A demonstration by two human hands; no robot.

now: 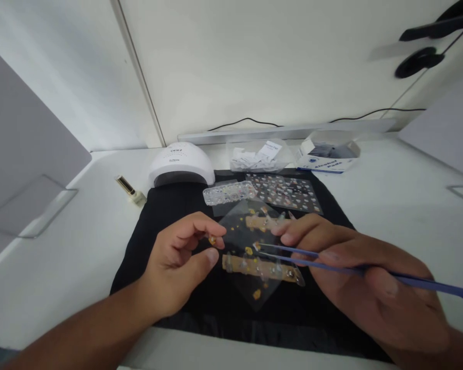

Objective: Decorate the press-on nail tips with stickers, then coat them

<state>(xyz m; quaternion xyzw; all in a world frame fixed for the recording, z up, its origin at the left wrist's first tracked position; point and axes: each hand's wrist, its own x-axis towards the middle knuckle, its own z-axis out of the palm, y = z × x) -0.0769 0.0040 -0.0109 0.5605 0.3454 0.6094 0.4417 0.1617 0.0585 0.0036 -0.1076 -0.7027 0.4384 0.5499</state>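
My left hand (185,257) pinches the left corner of a clear sticker sheet (241,234), held above the black cloth. Small orange and yellow stickers dot this sheet. My right hand (370,277) grips purple tweezers (343,268), whose slightly parted tips reach a small white-and-orange sticker (256,246) near the sheet's middle. Through the see-through sheet I see a tan strip carrying clear nail tips (260,268). A second tan strip (256,222) lies farther back, partly covered by my right fingers.
Behind the sheet lie a case of rhinestones (229,192) and a patterned sticker sheet (289,192). At the back stand a white nail lamp (183,163), a clear container of white packets (258,156) and an alcohol pad box (327,154). A polish bottle (131,191) stands left.
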